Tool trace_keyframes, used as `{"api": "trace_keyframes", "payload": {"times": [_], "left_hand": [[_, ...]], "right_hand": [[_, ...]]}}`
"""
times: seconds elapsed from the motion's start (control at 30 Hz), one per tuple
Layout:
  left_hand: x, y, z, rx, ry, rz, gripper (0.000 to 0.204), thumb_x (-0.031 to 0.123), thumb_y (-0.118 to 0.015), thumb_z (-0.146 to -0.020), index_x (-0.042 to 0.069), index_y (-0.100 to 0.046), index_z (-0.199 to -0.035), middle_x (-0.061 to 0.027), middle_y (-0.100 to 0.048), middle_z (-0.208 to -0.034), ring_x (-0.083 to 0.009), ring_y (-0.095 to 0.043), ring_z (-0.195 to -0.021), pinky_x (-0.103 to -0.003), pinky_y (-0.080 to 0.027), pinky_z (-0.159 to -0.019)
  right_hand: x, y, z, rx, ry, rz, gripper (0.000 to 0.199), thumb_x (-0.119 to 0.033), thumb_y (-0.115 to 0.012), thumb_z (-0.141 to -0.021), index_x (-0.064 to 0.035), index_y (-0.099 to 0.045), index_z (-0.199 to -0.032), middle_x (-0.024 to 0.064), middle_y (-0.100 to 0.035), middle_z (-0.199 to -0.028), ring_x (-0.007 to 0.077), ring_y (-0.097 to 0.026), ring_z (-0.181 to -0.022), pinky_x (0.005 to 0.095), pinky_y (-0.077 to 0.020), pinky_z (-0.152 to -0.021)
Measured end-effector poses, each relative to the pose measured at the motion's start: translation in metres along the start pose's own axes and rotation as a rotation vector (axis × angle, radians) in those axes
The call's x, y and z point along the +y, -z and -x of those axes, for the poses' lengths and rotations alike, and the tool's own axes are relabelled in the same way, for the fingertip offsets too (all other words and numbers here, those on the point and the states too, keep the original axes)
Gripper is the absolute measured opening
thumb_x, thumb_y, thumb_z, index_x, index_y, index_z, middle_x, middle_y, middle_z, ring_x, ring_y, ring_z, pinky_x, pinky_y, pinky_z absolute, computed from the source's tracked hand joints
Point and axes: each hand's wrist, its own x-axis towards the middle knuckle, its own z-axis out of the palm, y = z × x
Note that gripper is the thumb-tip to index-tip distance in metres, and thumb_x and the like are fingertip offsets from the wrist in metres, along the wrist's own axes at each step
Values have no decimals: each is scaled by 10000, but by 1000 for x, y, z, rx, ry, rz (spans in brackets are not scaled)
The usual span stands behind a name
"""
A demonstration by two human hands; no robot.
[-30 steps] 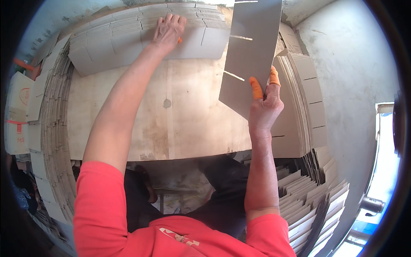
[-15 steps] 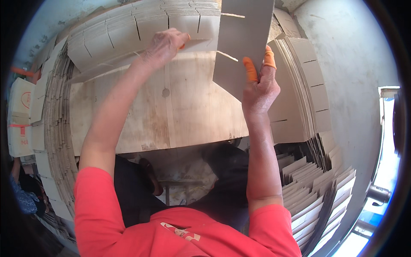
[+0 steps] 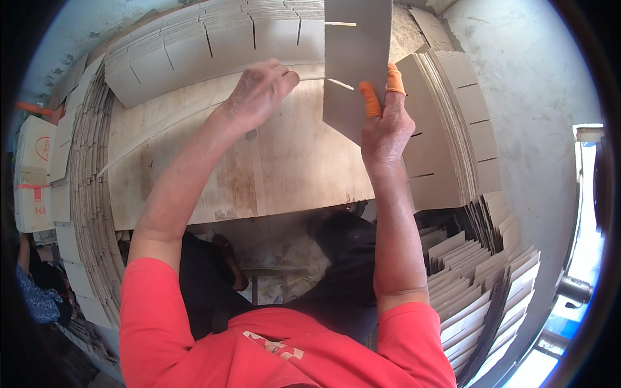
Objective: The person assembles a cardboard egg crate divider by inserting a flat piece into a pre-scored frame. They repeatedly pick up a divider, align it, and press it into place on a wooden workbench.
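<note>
A long grey-brown cardboard strip, seen almost edge-on, passes through my left hand, whose fingers are closed around it. Its right end meets a pale slot in a slotted cardboard sheet; how deep it sits there I cannot tell. My right hand grips that sheet upright near its lower right edge. Orange finger covers show on its thumb and one finger. Both hands are above a plywood tabletop.
A stack of slotted cardboard lines the table's far side. More stacks stand at the right and left. Assembled cardboard dividers fill the lower right. A taped carton and another person's patterned clothing show far left.
My left hand has moved slightly right and nearer, bringing the strip off the far stack and its end to the sheet's slot. My right hand and the sheet have shifted slightly left.
</note>
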Motion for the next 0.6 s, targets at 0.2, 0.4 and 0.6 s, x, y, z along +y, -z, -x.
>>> {"api": "trace_keyframes", "payload": {"times": [0.2,0.4,0.6], "left_hand": [[36,21,-9,36,-75,69,136,-16,-598,-669,22,-585,-799,-76,-559,-699,-216,-559,-695,-333,-490,-594],[61,32,-1,1,-108,42,130,12,-616,-646,42,-538,-747,-72,-554,-711,-191,-567,-712,-304,-508,-614],[55,37,10,-123,11,296,151,83,-670,-703,22,-564,-792,-102,-588,-771,-248,-580,-747,-362,-514,-649]], "right_hand": [[3,-10,8,-141,-26,80,510,-9,-605,-875,-61,-454,-1359,186,-665,-1018,324,-665,-748,365,-527,-638],[21,-24,16,-191,-189,-75,347,-98,-620,-891,-13,-550,-1220,206,-652,-795,355,-637,-660,401,-491,-565],[-3,-18,14,-241,-156,17,241,-78,-609,-890,28,-566,-1102,211,-644,-759,361,-627,-612,415,-484,-528]]}}
